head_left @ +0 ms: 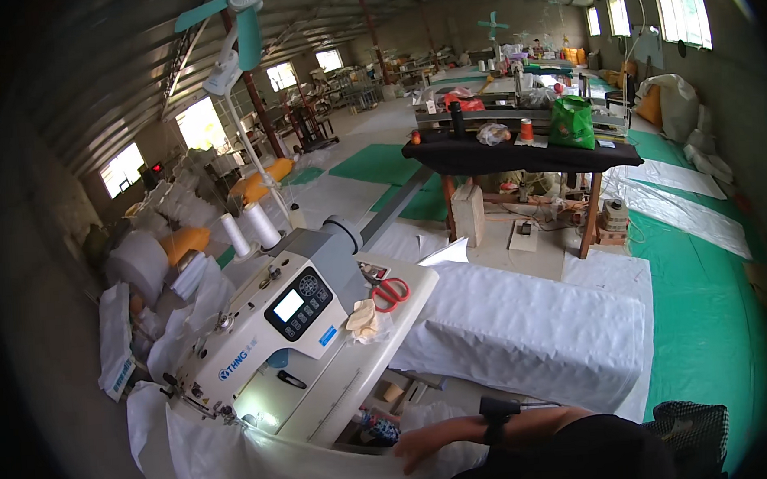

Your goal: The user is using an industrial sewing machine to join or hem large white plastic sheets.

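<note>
My right hand point(418, 447) reaches in from the lower right, with a black strapped device point(497, 416) on its wrist. Its fingers bend down over a white sheet of fabric point(300, 469) and grip it. This sheet runs left to the needle end point(228, 414) of a white sewing machine point(270, 306), where a small lamp lights the bed. My left hand is out of view. On the machine table point(403, 282) lie red-handled scissors point(390, 295), a beige crumpled piece point(364, 321) and a small black tool point(291, 380).
Two white thread cones point(261, 226) stand behind the machine. Right of the table, white material point(519, 336) covers a long low block. Farther back is a black-topped table point(518, 153) with a green bag point(572, 124). Green sheeting point(701, 336) covers the right floor; a fan point(246, 21) hangs above.
</note>
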Demonstrator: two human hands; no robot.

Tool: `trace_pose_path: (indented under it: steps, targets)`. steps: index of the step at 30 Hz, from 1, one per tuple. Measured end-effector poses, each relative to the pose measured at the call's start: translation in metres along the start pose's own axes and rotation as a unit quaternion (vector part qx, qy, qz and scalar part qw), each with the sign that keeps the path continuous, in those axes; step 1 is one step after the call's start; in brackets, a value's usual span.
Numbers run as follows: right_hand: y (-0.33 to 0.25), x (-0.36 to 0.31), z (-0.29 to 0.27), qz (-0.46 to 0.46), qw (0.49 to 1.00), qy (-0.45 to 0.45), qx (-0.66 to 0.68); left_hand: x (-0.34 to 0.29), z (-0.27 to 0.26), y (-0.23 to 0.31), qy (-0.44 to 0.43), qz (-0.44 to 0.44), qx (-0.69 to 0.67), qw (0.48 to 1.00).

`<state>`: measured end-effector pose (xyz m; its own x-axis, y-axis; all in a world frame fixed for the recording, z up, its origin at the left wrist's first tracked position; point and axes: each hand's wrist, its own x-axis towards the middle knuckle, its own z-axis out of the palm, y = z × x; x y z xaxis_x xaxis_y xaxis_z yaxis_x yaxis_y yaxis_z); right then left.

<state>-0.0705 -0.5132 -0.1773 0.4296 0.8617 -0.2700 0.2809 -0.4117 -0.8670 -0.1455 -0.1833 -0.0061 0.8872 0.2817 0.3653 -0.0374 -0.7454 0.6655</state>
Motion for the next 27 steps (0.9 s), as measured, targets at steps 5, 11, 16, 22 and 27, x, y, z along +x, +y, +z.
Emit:
trace_pose_path:
  steps: [5, 11, 16, 22, 27]
  targets:
    - [0.021, -0.026, 0.004, -0.037, 0.993, 0.112, 0.013, 0.000, 0.001, -0.003, 0.003, -0.004, 0.014, 1.000]
    - [-0.038, -0.051, -0.023, 0.050, 0.996, 0.068, 0.010, -0.004, -0.021, -0.015, 0.024, -0.008, 0.043, 0.999]
    - [-0.024, -0.049, -0.023, -0.139, 0.986, 0.063, 0.065, -0.004, -0.040, -0.026, 0.040, -0.012, 0.075, 0.996]
    - [-0.021, -0.045, -0.028, -0.092, 0.988, 0.039, -0.117, -0.013, -0.083, -0.031, 0.071, -0.034, 0.127, 0.989]
    - [0.012, -0.025, -0.014, -0.030, 0.978, 0.012, -0.208, 0.003, -0.124, -0.050, 0.088, -0.042, 0.177, 0.979]
